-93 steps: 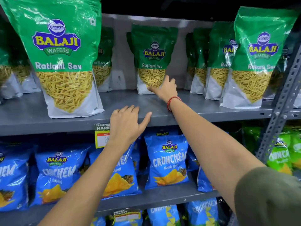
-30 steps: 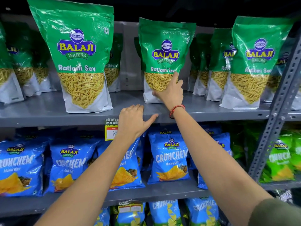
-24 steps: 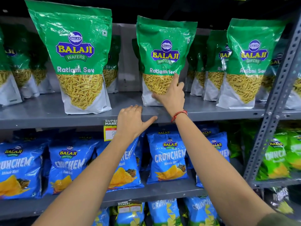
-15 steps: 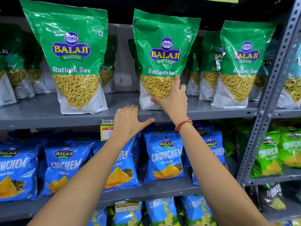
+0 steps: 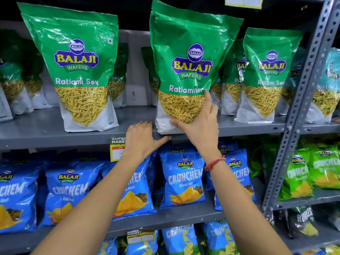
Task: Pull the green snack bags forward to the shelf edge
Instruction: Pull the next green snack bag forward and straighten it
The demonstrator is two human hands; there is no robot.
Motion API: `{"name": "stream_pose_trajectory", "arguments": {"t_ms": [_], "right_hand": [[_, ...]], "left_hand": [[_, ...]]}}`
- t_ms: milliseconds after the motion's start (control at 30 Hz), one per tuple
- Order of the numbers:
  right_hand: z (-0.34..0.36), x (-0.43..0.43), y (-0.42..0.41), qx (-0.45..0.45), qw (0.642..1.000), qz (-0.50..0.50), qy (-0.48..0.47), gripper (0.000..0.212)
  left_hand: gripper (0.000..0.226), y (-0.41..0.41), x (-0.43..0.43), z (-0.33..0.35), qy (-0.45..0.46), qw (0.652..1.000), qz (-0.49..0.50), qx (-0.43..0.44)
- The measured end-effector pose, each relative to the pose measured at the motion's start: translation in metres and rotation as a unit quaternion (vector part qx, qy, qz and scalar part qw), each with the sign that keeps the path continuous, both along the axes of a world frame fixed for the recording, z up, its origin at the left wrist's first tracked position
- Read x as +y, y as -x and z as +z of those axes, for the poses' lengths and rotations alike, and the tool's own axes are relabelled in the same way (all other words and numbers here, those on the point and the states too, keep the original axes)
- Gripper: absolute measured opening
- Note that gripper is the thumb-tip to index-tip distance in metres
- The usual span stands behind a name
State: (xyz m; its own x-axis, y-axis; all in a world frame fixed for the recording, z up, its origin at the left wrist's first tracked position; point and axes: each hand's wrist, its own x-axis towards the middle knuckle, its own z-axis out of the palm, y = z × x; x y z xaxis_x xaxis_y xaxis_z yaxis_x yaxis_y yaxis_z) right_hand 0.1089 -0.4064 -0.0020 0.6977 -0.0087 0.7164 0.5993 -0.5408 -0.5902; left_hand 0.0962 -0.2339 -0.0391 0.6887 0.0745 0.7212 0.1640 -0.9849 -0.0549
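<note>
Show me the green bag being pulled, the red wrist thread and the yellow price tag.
middle Ratlami Sev bag [image 5: 191,57], head view, on its logo.
red wrist thread [image 5: 214,163], head view, mid-band.
yellow price tag [image 5: 116,150], head view, its visible left part.

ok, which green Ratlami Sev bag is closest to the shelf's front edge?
The middle bag under the right hand: its base reaches the shelf lip; the others stand farther back.

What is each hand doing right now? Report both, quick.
Left hand: open, resting on the shelf edge, holding nothing.
Right hand: gripping the middle green Ratlami Sev bag.
</note>
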Motion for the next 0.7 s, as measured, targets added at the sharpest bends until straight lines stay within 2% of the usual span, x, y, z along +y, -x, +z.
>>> {"name": "stream_pose_trajectory", "arguments": {"t_ms": [67, 200, 433, 700], "right_hand": [[-0.005, -0.001, -0.007, -0.028, 0.998, 0.023, -0.053, 0.129], [-0.013, 0.002, -0.023, 0.027, 0.981, 0.127, -0.142, 0.134], [-0.009, 0.010, -0.042, 0.023, 0.979, 0.152, -0.131, 0.115], [-0.003, 0.018, -0.052, 0.036, 0.980, 0.152, -0.121, 0.117]], "left_hand": [[0.074, 0.001, -0.001, 0.000, 0.000, 1.000, 0.004, 0.001], [0.075, 0.003, -0.002, 0.001, -0.001, 1.000, 0.009, 0.005], [0.080, -0.002, 0.000, -0.001, -0.009, 1.000, 0.015, 0.007], [0.083, -0.006, 0.004, -0.004, -0.004, 1.000, 0.005, -0.008]]}}
